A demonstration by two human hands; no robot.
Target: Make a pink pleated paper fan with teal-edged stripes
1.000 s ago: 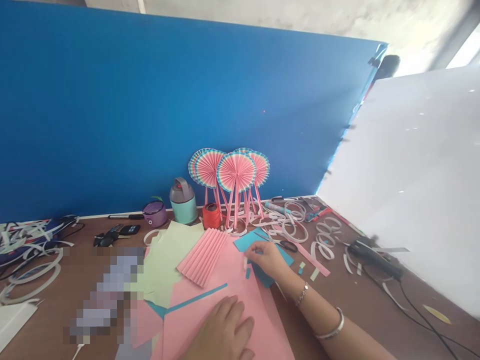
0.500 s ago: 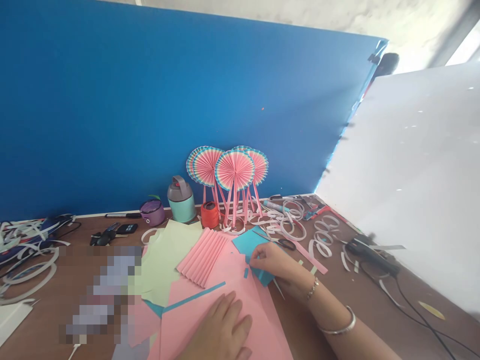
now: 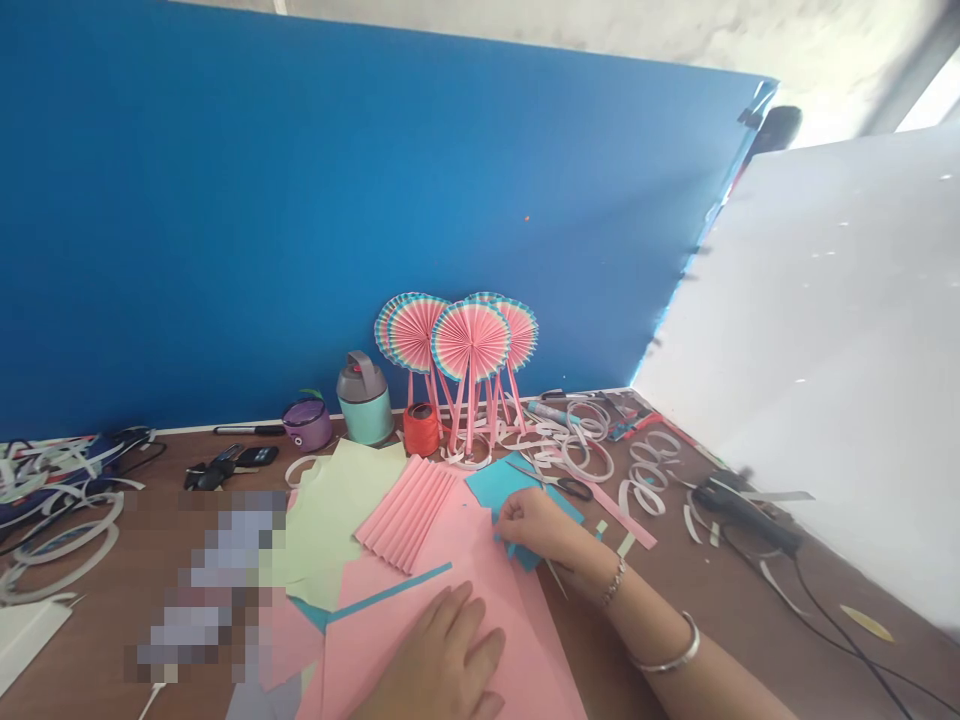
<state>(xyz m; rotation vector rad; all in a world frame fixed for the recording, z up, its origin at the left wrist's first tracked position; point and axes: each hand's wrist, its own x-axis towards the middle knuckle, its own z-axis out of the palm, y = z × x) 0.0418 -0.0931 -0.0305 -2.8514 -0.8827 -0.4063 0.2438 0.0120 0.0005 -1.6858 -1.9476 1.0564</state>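
Observation:
My left hand (image 3: 439, 655) lies flat on a pink paper sheet (image 3: 360, 665), fingers spread, holding it from above. A narrow blue paper strip (image 3: 390, 592) runs along that sheet's far edge. My right hand (image 3: 536, 522) is over a blue paper sheet (image 3: 491, 485), thumb and fingers pinched together. Bits of blue paper show under the fingertips, but what they grip is hidden. Beyond my left hand, an accordion-pleated pink paper (image 3: 409, 515) rests on the sheets. Scissors (image 3: 566, 486) lie on the blue sheet, just beyond my right hand.
Pale green sheets (image 3: 330, 520) lie left of the pleated paper. Behind stand round paper fans (image 3: 471, 342), a red twine spool (image 3: 421, 430), a turquoise container (image 3: 365, 410) and a purple pot (image 3: 307, 428). Curled white strips (image 3: 585, 440) and a black cable (image 3: 847, 640) lie at right.
My right hand has shifted slightly left. A small blue paper piece that lay below its fingertips no longer shows there. My left hand stays in place.

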